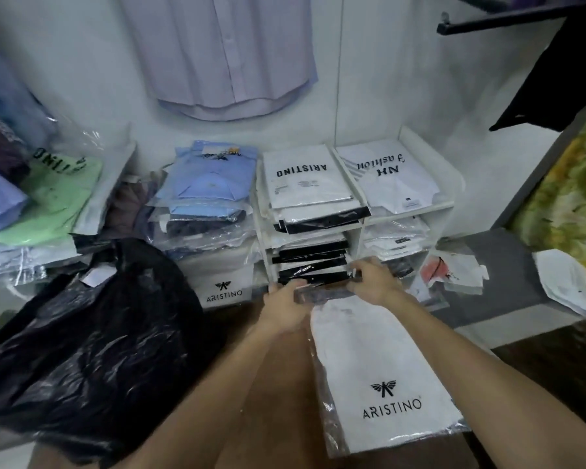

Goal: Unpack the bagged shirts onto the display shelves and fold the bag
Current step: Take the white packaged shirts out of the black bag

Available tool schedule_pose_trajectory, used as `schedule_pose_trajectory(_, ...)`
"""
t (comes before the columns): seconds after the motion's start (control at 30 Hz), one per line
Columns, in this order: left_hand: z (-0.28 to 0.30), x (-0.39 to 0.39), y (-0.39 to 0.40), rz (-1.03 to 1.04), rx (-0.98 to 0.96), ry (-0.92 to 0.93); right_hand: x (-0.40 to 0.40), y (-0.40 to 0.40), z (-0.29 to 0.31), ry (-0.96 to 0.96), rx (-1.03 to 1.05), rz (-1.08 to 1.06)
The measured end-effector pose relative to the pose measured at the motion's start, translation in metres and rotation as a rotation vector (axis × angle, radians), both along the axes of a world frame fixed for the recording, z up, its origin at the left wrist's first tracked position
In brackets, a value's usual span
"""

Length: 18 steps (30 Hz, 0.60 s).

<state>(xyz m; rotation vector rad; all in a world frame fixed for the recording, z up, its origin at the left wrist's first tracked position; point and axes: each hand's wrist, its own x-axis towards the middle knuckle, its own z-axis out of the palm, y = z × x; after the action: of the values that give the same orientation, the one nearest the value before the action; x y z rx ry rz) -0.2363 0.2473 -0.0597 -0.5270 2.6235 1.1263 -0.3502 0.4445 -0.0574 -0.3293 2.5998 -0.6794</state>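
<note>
Two hands hold one packed shirt at the bottom middle of the frame. At the lower left sits a crumpled black bag [92, 336]; what is inside it is hidden. The left hand [285, 308] and right hand [374, 282] each grip the far, dark end of the white packed shirt [383, 370], right at the front of the white shelves [356, 225]. Its clear wrap reads "ARISTINO". The shelves hold stacked packs; the top ones read "ARISTINO" and "NH Fashion", upside down. The lower packs are too dark to read.
</note>
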Motion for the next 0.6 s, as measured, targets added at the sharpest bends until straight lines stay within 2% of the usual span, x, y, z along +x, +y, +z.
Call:
schedule_pose_trajectory(0.23, 0.094, 0.062, -0.133, 0.218, -0.148, 0.41, 0.046, -0.189, 0.107, 0.085, -0.466, 0.433)
schedule_pose_trajectory(0.33, 0.127, 0.107, -0.188, 0.372, -0.288, 0.603, 0.08, -0.262, 0.136, 0.137, -0.579, 0.618)
schedule_pose_trajectory(0.4, 0.141, 0.137, -0.221, 0.507, -0.377, 0.648, 0.104, -0.301, 0.149, 0.186, -0.584, 0.75)
schedule_pose_trajectory(0.43, 0.145, 0.151, -0.236, 0.556, -0.397, 0.613, 0.116, -0.318, 0.153, 0.196, -0.569, 0.804)
schedule_pose_trajectory(0.5, 0.147, 0.176, -0.263, 0.58, -0.394, 0.416, 0.134, -0.345, 0.158, 0.191, -0.488, 0.908)
schedule_pose_trajectory(0.6, 0.14, 0.209, -0.283, 0.516, -0.358, 0.091, 0.148, -0.375, 0.148, 0.19, -0.188, 1.02)
